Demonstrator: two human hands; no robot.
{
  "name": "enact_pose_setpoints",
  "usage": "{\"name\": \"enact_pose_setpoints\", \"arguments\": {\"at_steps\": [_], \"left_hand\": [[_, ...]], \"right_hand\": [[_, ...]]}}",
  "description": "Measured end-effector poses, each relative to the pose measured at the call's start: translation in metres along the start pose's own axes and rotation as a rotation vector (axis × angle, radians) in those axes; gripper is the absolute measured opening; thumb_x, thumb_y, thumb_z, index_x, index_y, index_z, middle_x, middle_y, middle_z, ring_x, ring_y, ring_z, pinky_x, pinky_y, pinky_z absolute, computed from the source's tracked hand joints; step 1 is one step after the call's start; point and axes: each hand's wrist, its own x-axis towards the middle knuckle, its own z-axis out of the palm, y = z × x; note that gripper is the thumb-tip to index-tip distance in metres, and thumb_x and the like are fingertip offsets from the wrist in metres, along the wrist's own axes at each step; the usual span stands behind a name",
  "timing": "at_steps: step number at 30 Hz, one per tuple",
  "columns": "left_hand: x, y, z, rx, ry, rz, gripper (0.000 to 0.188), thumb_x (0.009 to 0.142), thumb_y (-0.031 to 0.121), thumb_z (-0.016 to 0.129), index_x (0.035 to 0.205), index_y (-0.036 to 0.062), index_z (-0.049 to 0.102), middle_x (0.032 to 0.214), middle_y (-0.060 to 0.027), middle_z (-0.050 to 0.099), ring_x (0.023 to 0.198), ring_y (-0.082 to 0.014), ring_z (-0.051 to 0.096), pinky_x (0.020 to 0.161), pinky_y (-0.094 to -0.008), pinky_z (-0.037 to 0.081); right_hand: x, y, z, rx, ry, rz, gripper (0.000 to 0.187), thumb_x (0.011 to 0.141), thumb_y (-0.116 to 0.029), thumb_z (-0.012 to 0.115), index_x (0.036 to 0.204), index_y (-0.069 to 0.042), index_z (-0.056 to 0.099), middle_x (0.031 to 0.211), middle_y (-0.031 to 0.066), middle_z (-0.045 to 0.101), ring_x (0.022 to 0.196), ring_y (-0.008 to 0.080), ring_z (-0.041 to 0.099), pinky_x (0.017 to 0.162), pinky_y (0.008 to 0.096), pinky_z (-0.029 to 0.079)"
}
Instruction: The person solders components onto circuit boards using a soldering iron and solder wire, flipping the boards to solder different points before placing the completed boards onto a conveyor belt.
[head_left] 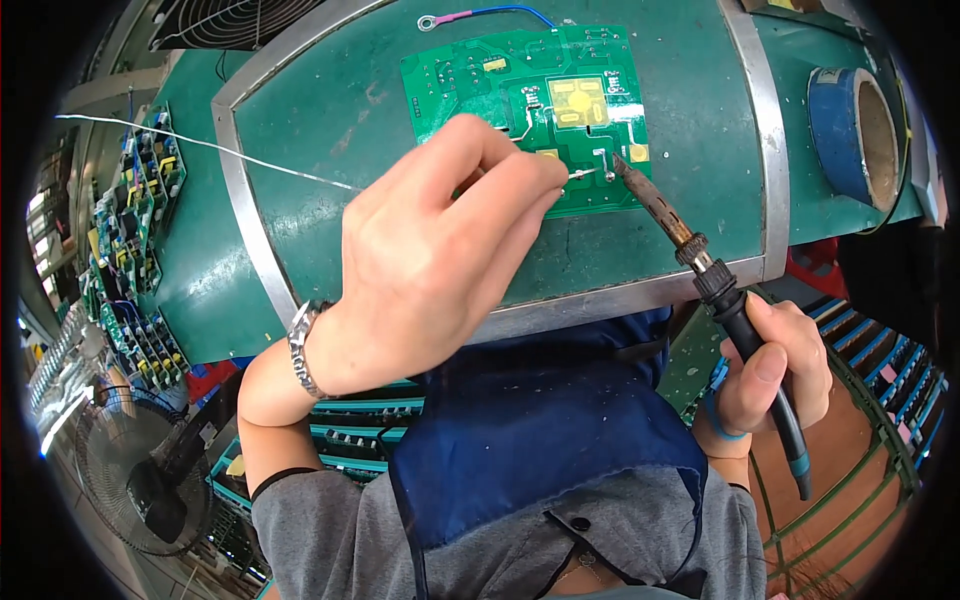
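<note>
You have one printed circuit board in work: a single green board lying on the green worktop, in front of you. One large yellow patch and at least three smaller ones show on its face. One blue lead with one ring terminal extends from its far edge.

Your left hand is over the board's near-left part, fingers together and clamped on one length of solder wire. The wire's short end projects past the fingertips toward a pad at the board's near-right part. Your right hand has its fingers closed around the handle of one soldering iron. The iron's tip is at the same pad; contact cannot be confirmed from this view.

Edges: a metal strip borders the work area at left, right and near side. Open surface lies between the board and the strip on both sides, with more room at left. At the near side, the gap is narrower and your left hand covers part of it. Beyond the right strip stands one blue-sided roll; beyond the left strip, several populated boards are grouped, their number uncertain.
</note>
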Motion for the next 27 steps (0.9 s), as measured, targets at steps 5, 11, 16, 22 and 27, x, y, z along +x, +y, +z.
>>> {"name": "enact_pose_setpoints", "arguments": {"at_steps": [5,11,16,22,27], "left_hand": [[0.001,-0.008,0.008,0.081,0.044,0.077,0.023,0.075,-0.004,0.075,0.096,0.0048,0.072,0.077,-0.0047,0.055,0.060,-0.0124,0.055,0.052,-0.0255,0.043],[0.003,-0.008,0.008,0.075,0.026,0.086,0.025,0.075,-0.003,0.075,0.098,0.0046,0.072,0.078,-0.0040,0.054,0.063,-0.0124,0.055,0.053,-0.0255,0.044],[0.005,-0.014,0.015,0.090,0.072,0.159,0.026,0.073,-0.003,0.075,0.097,0.0058,0.073,0.077,-0.0039,0.054,0.064,-0.0152,0.055,0.054,-0.0260,0.044],[0.004,-0.011,0.010,0.204,0.023,0.224,0.030,0.069,-0.004,0.076,0.096,0.0065,0.073,0.076,-0.0038,0.055,0.064,-0.0168,0.055,0.052,-0.0269,0.044],[0.001,-0.005,0.012,0.139,-0.011,0.185,0.032,0.067,-0.006,0.076,0.097,0.0062,0.073,0.077,-0.0042,0.055,0.063,-0.0168,0.054,0.052,-0.0274,0.044]], "right_hand": [[0.003,0.002,0.002,0.005,-0.054,0.021,0.020,0.087,-0.014,0.062,0.095,0.003,0.068,0.064,0.0076,0.063,0.049,0.0167,0.057,0.047,0.0277,0.046],[0.005,0.003,0.005,0.019,-0.061,0.000,0.019,0.086,-0.013,0.062,0.094,0.004,0.068,0.067,0.0084,0.066,0.049,0.0167,0.057,0.047,0.0281,0.048],[0.004,0.003,-0.001,-0.004,-0.071,0.022,0.019,0.086,-0.013,0.062,0.094,0.004,0.068,0.068,0.0085,0.066,0.051,0.0170,0.059,0.048,0.0282,0.048],[0.001,0.002,-0.001,0.018,-0.046,0.029,0.020,0.087,-0.016,0.063,0.092,0.003,0.068,0.064,0.0077,0.064,0.048,0.0166,0.057,0.046,0.0280,0.047],[0.002,0.001,-0.004,0.024,-0.026,0.017,0.022,0.087,-0.018,0.063,0.089,0.004,0.069,0.062,0.0071,0.063,0.047,0.0162,0.056,0.044,0.0269,0.044]]}}
